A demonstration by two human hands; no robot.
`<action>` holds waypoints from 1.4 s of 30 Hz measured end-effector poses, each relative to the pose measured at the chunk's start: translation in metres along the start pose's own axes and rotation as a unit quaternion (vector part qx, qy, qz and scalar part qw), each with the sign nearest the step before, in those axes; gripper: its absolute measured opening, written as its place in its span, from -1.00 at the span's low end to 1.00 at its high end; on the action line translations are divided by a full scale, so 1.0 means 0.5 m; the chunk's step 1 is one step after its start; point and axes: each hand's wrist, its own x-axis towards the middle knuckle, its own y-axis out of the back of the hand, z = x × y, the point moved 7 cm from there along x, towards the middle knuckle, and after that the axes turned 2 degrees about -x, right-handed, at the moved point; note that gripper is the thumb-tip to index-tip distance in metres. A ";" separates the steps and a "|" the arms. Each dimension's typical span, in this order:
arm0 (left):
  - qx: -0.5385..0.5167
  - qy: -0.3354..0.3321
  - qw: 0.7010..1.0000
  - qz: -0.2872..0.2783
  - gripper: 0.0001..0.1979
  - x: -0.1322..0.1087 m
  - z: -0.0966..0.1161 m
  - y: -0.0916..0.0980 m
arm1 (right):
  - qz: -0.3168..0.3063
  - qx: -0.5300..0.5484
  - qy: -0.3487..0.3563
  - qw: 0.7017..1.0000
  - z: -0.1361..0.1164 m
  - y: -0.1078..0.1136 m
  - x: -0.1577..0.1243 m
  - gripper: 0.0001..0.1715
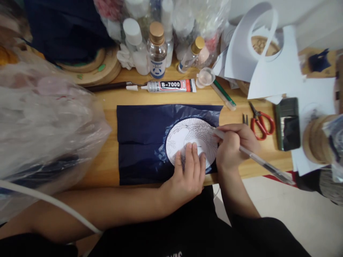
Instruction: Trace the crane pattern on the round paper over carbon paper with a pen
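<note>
A round white paper [175,137] printed with a fine line drawing of feather-like patterns lies on a dark blue sheet [142,142]. Clear, shiny film shows around the paper's edge. My left hand [189,167] rests on the lower part of the paper with its fingers stretched out. In my right hand [233,142] is a slim, clear-barrelled pen [264,164], its tip at the paper's upper right edge. Whether the tip touches the paper I cannot tell.
A B-7000 glue tube [171,85], bottles [157,53] and a green pen [223,91] lie or stand behind the sheet. Red-handled scissors [261,123] and a phone [288,125] are to the right. Bulky plastic bags [50,117] crowd the left.
</note>
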 end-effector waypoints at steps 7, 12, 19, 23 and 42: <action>-0.009 0.007 1.000 -0.001 -0.26 0.000 0.000 0.000 | -0.089 -0.009 -0.026 0.996 0.008 -0.023 0.001 -0.79; -0.006 0.002 1.000 0.000 -0.25 0.000 0.000 0.000 | -0.092 -0.006 -0.029 0.995 0.005 -0.025 0.005 -0.78; -0.001 0.005 1.000 0.006 -0.25 0.000 0.001 -0.001 | -0.098 -0.001 -0.014 0.995 -0.006 -0.028 0.008 -0.78; -0.006 0.005 1.000 0.006 -0.25 0.000 0.000 0.000 | -0.094 0.001 -0.018 0.995 -0.004 -0.027 0.006 -0.78; -0.004 0.004 1.000 0.010 -0.24 0.000 0.000 0.001 | -0.065 -0.013 -0.036 0.997 0.001 -0.021 0.006 -0.77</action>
